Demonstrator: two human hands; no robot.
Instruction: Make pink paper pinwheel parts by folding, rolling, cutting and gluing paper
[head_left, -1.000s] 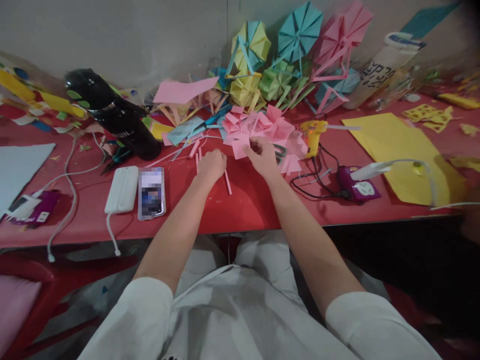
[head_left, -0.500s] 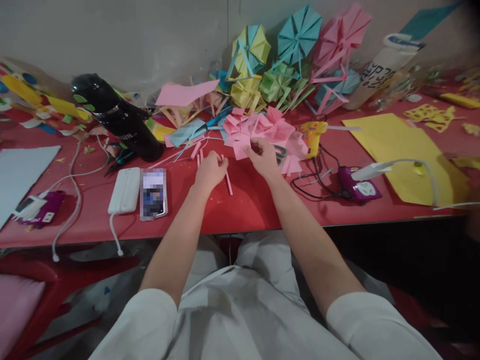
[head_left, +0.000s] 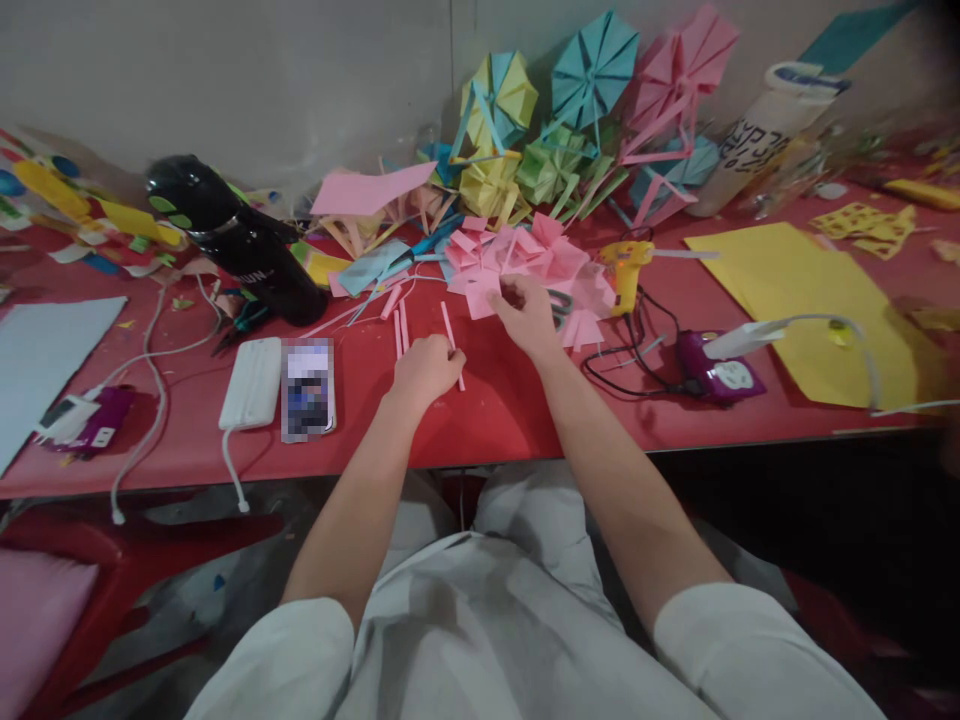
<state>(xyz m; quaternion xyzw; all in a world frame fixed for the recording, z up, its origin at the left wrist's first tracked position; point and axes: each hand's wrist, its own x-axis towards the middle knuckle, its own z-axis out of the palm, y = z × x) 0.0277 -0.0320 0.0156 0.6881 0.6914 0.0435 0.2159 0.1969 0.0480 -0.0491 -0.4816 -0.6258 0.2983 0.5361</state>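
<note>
My left hand (head_left: pixel 429 370) is closed low over the red table, its fingertips pinched around a thin pink paper strip (head_left: pixel 448 322). The strip's upper part sticks out beyond the fingers and a short end shows below them. Two more pink strips (head_left: pixel 401 325) lie just left of it. My right hand (head_left: pixel 527 312) pinches the edge of a pink paper piece (head_left: pixel 482 294) at the front of a heap of folded pink paper (head_left: pixel 536 250). Grey scissor handles (head_left: pixel 560 308) show partly from under that heap, beside the right hand.
A yellow glue gun (head_left: pixel 628 270) stands right of the heap, its black cord leading to a purple power adapter (head_left: pixel 720 365). Yellow sheets (head_left: pixel 817 310) lie farther right. Leftward are a phone (head_left: pixel 308 390), a white power bank (head_left: pixel 253 383) and a black bottle (head_left: pixel 240 240). Paper umbrellas (head_left: pixel 596 70) lean behind.
My left hand has slid down along the pink strip toward me, baring the strip's upper end. My right hand stays at the pink paper piece.
</note>
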